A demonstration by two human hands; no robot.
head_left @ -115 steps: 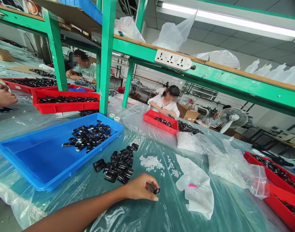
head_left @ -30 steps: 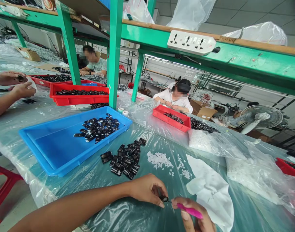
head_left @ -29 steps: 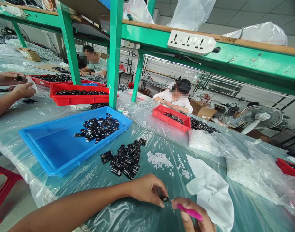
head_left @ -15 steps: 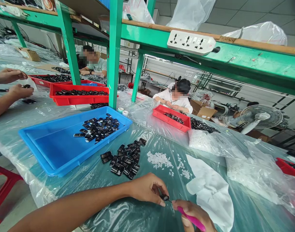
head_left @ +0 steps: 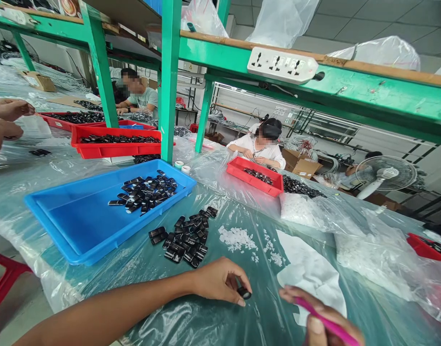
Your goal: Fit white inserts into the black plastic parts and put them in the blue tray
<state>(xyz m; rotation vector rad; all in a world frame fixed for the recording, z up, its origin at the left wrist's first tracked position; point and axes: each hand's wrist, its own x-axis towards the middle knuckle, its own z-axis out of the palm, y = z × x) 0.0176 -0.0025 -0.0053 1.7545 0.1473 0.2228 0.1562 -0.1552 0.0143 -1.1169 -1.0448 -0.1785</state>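
Observation:
My left hand [head_left: 220, 279] pinches a small black part with a round pale end [head_left: 244, 293] between thumb and fingers, just above the plastic-covered table. To its right, my right hand [head_left: 323, 312] is closed around a slim pink tool [head_left: 328, 323]; the tool's tip is hidden behind the fingers. A gap separates the two hands. Beyond my left hand lies a heap of black parts [head_left: 189, 238] of flat, rounded shape. Beside that heap are small white pieces [head_left: 237, 239] in loose piles. A crumpled white sheet [head_left: 314, 269] lies behind my right hand.
A blue tray [head_left: 65, 242] holds more black parts at its right end. Red trays [head_left: 115, 150] stand farther back. Clear bags of white pieces [head_left: 371, 264] lie at right. Green shelf posts [head_left: 170, 86] rise across the table. Co-workers' hands [head_left: 9, 115] are at far left.
My right hand has moved right with the pink tool, away from the black part. The left hand keeps its hold, with the part's round end turned slightly.

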